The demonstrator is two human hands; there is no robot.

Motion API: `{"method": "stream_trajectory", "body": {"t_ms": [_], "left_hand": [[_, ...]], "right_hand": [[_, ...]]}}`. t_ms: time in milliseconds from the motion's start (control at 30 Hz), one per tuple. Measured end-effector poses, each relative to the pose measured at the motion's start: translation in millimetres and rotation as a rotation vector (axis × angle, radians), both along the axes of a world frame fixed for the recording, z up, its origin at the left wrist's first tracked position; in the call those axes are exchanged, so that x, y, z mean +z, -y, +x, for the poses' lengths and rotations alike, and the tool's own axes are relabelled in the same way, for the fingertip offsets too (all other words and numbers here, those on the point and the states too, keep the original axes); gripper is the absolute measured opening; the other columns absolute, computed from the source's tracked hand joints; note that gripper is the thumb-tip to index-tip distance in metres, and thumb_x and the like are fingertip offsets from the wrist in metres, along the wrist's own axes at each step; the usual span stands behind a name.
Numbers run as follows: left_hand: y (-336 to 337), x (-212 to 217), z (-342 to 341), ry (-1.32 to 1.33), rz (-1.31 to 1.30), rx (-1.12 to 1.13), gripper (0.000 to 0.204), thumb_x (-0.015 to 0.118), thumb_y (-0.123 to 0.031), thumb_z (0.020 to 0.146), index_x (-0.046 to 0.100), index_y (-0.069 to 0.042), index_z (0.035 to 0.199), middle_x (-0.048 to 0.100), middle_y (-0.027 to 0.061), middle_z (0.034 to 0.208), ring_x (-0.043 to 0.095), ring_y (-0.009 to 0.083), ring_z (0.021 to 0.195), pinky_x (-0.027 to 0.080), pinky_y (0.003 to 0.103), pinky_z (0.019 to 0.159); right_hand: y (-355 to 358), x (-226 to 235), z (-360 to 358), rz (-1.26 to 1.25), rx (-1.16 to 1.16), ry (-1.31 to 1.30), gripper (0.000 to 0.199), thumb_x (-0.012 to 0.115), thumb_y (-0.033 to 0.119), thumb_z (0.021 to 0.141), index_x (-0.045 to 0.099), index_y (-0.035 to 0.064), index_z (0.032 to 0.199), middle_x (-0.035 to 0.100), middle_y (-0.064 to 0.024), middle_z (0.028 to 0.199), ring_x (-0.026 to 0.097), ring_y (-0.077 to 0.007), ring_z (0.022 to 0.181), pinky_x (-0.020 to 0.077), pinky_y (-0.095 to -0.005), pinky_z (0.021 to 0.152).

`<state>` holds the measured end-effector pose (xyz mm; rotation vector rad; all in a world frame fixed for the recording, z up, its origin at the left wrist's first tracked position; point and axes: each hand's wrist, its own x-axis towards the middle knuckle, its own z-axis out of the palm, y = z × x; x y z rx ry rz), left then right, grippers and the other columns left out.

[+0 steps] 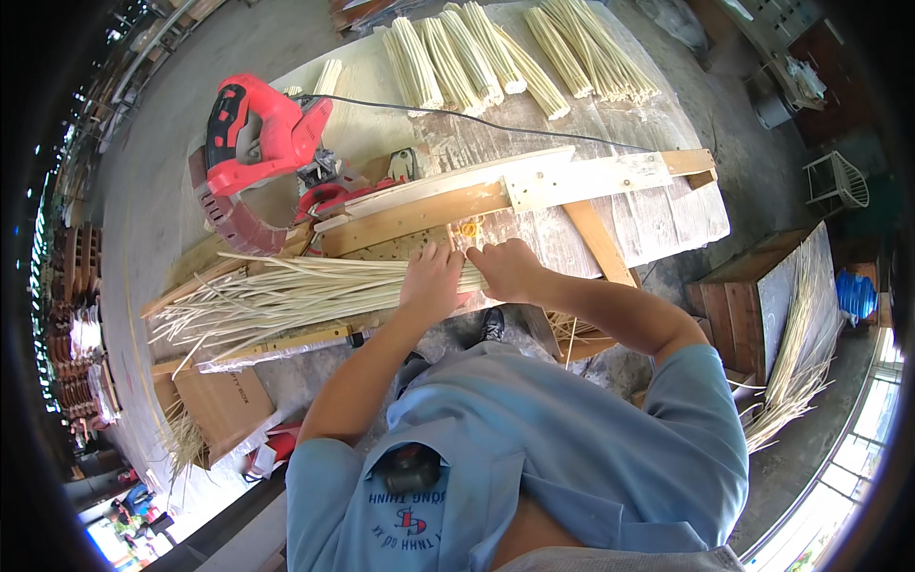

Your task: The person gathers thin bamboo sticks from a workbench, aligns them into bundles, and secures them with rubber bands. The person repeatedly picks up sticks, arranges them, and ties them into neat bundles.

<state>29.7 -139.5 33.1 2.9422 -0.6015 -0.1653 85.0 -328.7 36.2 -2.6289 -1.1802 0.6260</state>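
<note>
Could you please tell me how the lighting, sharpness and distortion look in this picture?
Head view: glare washes out much of the window at the lower right; black fills the corners; fisheye distortion bows the window's long edge; the left hand, right hand and pale cane bundle look fairly sharp, without obvious motion blur; the red power saw is clearly lit.

L hand (434,283), R hand (509,271) on stick bndl (315,284).

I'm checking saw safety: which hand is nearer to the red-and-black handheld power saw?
The left hand: it lies over the bundle of long, thin, pale sticks, right of the red-and-black saw; the right hand is farther right, by the bundle's end.
</note>
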Motion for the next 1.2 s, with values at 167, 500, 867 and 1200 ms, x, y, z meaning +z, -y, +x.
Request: {"method": "stream_trajectory", "body": {"t_ms": [167, 500, 867, 1200], "left_hand": [[-0.3, -2.7, -2.9, 0.022, -0.048, 0.012, 0.068, 0.085, -0.044, 0.07, 0.058, -0.008, 0.121, 0.059, 0.0084, 0.113, 0.052, 0.0286, 0.112, 0.042, 0.044, 0.099], [8.4, 13.2, -9.3, 0.046, -0.082, 0.033, 0.084, 0.086, -0.044, 0.068, 0.053, -0.009, 0.136, 0.057, 0.0096, 0.128, 0.047, 0.032, 0.128, 0.03, 0.052, 0.114], [0.9, 32.0, -6.3, 0.165, -0.519, 0.08, 0.055, 0.081, -0.027, 0.082, 0.06, -0.003, 0.127, 0.06, 0.016, 0.124, 0.055, 0.0364, 0.116, 0.044, 0.049, 0.101], [65.2, 62.2, 41.5, -0.453, -1.022, -0.185, 0.02, 0.075, -0.012, 0.092, 0.066, -0.001, 0.107, 0.067, 0.0089, 0.106, 0.065, 0.0198, 0.099, 0.053, 0.032, 0.087]], "right_hand": [[65.1, -56.1, 31.5, 0.696, -0.462, -0.89, 0.046, 0.065, 0.04, 0.096, 0.064, 0.0065, 0.128, 0.072, -0.0121, 0.119, 0.071, -0.0252, 0.1, 0.0543, -0.0406, 0.089], [-14.6, -179.4, 80.5, 0.161, -0.675, 0.039, 0.037, 0.056, 0.032, 0.099, 0.065, 0.0156, 0.13, 0.072, -0.0133, 0.114, 0.07, -0.0371, 0.1, 0.0565, -0.0461, 0.09], [61.1, -99.2, 22.4, 0.736, -0.75, -0.426, 0.019, 0.071, 0.021, 0.094, 0.071, 0.0036, 0.1, 0.071, -0.0069, 0.088, 0.067, -0.0234, 0.082, 0.0539, -0.0366, 0.075], [84.1, 17.8, -60.9, 1.48, -0.811, -0.881, 0.009, 0.069, 0.013, 0.098, 0.066, 0.0044, 0.1, 0.06, 0.0038, 0.082, 0.051, -0.0045, 0.068, 0.0422, -0.0207, 0.061]]}}
